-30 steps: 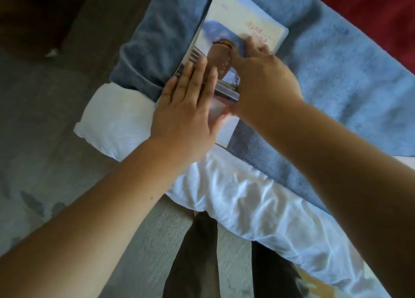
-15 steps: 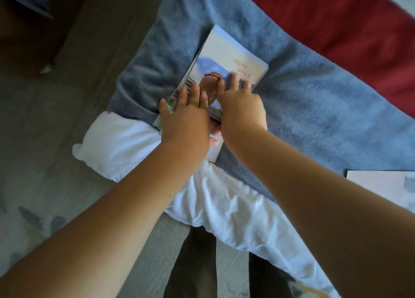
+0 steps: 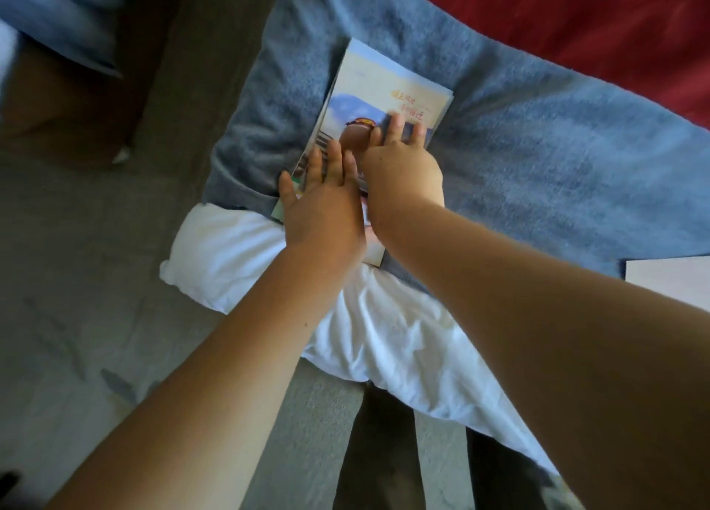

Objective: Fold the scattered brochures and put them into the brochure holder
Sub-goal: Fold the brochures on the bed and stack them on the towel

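The left hand point(image 3: 322, 210) and right hand point(image 3: 403, 171) press flat, fingers straight, on a brochure point(image 3: 384, 83) lying on the blue blanket point(image 3: 538, 156), seemingly creasing its fold. A pale sheet point(image 3: 672, 283), perhaps another brochure, waits at the right edge. The holder is out of view. The soft bedding likely hampers a crisp fold.

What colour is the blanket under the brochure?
The blanket is grey-blue; the head view shows it.
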